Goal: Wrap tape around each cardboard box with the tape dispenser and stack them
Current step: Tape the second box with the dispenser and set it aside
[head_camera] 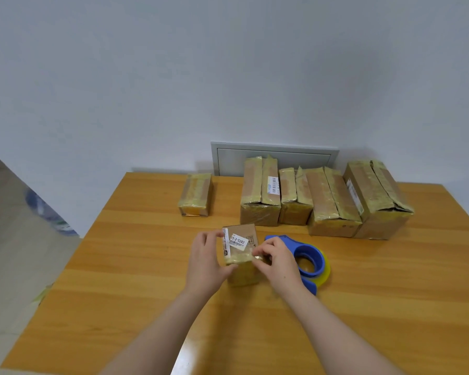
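Worktop point(119, 293): orange-brown wood grain; spreads beneath and on every side of the fingers.
Row of four taped boxes point(325, 201): cardboard under yellowish tape, packed side by side; well beyond the fingers and to their right, at the far edge.
Wall panel point(274, 155): grey and framed, behind that row, farthest from the fingers.
Lone taped box point(195, 194): beyond the left fingers, apart from the row.
Tape dispenser point(309, 250): blue body with a yellow roll, lying on the worktop just behind and right of the right fingers, partly hidden by that hand.
Left hand point(205, 263): grips the small cardboard box from its left, fingers point(214, 235) curled onto the top edge, thumb on the near face.
Right hand point(279, 263): fingers point(260, 251) drawn together, pinching the tape strip at the box's right edge; whether that end is loose or already stuck down cannot be told.
Small cardboard box point(240, 234): between the two sets of fingers, touching both.
Tape strip point(238, 257): yellowish, across the box's near top edge, between the thumbs.
White label point(238, 241): printed 15-2-5202, on the box top, between the fingers.
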